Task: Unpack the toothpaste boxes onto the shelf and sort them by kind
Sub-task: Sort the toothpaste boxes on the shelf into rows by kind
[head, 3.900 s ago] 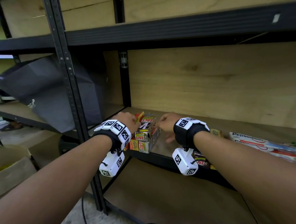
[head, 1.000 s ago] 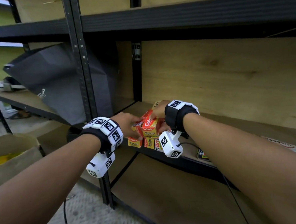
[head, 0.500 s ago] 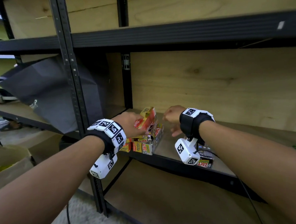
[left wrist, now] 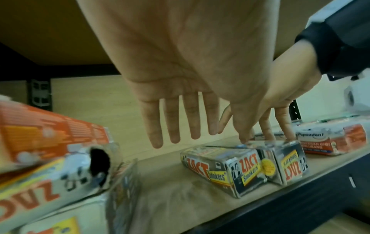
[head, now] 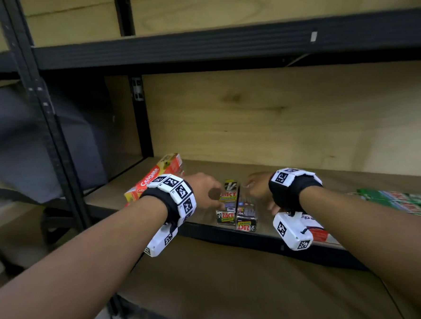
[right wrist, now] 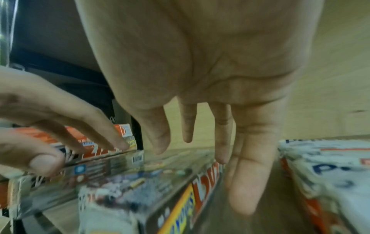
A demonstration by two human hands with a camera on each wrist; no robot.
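Zact Smokers boxes (head: pixel 234 207), Colgate box (head: pixel 156 176), Pepsodent box (left wrist: pixel 328 140)

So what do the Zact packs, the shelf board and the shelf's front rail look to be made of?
Zact packs: printed cardboard boxes, apparently under clear glossy film, going by the glare and wrinkles.
Shelf board: bare plywood or similar wood, matte, with visible grain and knots.
Front rail: probably black painted metal; smooth, dull sheen.

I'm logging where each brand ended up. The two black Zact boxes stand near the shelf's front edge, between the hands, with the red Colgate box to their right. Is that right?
Not quite. The Colgate box lies to the left of the Zact boxes, behind the left hand; the head view shows it. The rest holds: the Zact boxes sit near the shelf front edge, between that hand and the right hand.
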